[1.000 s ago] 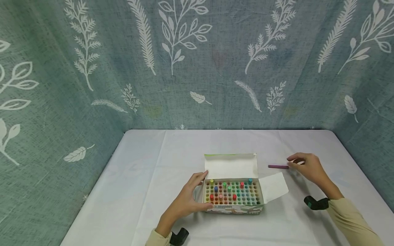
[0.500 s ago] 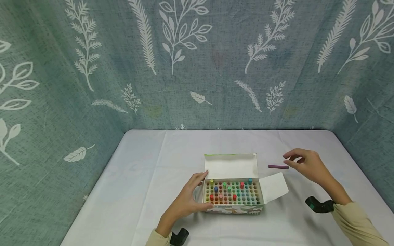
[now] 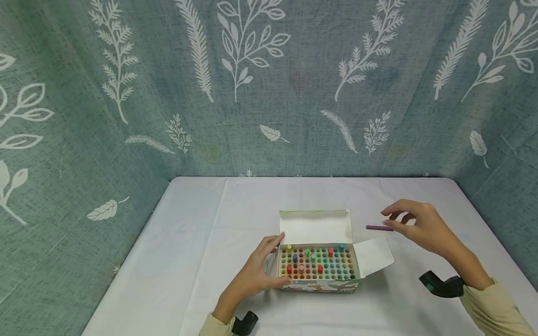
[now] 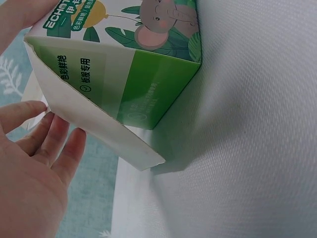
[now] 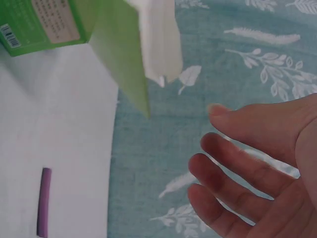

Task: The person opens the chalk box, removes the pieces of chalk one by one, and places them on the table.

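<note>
Hanging beyond the box, a grey-green cloth [image 3: 302, 107] printed with white leaves and sprigs fills the background. A table [image 3: 235, 210] covered in white lies under the box and reaches out on every side of it.

The box [image 3: 319, 286] itself is open, its lid [image 3: 315, 227] tipped up along the far edge and a white flap [image 3: 373, 256] spread out from its right end. Its green left end bears printing, and an elephant shows on the front.

The left hand [image 3: 254, 275] holds the box at its left end, thumb at the near corner and fingers at the far corner, set widely apart with the box between them. In the left wrist view several fingertips lie along the edge of the left flap [image 4: 94, 119]; how hard they press, I cannot tell.

The right hand [image 3: 420, 226], to the right of the box, holds nothing: its fingers bend loosely, with a gap between thumb and forefinger. A black wrist camera [image 3: 443, 285] sits on that arm, right of the box.

Beyond the box's right flap, a purple stick [image 3: 376, 227] lies on the table, its right end just beside the right thumb.

Inside the box, small coloured sticks [image 3: 330, 252] stand upright in a few holes of the grid.
</note>
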A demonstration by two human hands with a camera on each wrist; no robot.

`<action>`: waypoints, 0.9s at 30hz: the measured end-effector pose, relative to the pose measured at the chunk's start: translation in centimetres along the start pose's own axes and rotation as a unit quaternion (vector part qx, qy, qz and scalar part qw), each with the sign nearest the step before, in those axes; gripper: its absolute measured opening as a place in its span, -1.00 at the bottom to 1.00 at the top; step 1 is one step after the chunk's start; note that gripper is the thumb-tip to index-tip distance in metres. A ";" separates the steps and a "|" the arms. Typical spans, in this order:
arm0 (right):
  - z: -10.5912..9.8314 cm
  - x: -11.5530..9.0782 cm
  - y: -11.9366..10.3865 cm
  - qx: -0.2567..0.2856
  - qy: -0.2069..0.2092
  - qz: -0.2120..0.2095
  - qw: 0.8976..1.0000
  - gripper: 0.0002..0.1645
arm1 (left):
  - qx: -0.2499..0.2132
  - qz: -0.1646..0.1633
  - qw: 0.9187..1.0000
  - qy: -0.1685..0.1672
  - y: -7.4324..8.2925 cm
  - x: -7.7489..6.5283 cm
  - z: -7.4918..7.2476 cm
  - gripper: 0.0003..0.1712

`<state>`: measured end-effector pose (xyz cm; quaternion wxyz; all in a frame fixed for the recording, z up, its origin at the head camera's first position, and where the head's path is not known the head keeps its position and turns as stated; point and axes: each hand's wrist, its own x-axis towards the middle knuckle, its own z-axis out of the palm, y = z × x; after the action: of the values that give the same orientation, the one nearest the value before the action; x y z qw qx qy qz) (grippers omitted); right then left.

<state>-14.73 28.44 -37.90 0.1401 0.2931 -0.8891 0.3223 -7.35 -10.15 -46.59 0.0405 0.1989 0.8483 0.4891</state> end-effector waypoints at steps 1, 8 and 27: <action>-0.1 0.1 -0.2 0.002 -0.002 -0.009 1.000 -0.70 | -0.002 0.002 1.000 0.000 0.0 0.0 0.0 0.12; -0.5 0.5 -1.7 0.011 -0.011 -0.057 0.998 -0.59 | -0.011 0.001 1.000 -0.002 2.5 -0.1 -0.5 0.10; 2.5 0.6 -4.0 0.034 -0.063 -0.088 0.994 -0.59 | -0.022 0.003 1.000 -0.007 3.9 0.0 -0.9 0.08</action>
<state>-12.86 24.04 -37.56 0.1016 0.3944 -0.8555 0.3196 -6.41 -9.19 -42.83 0.0493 0.2040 0.8366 0.5061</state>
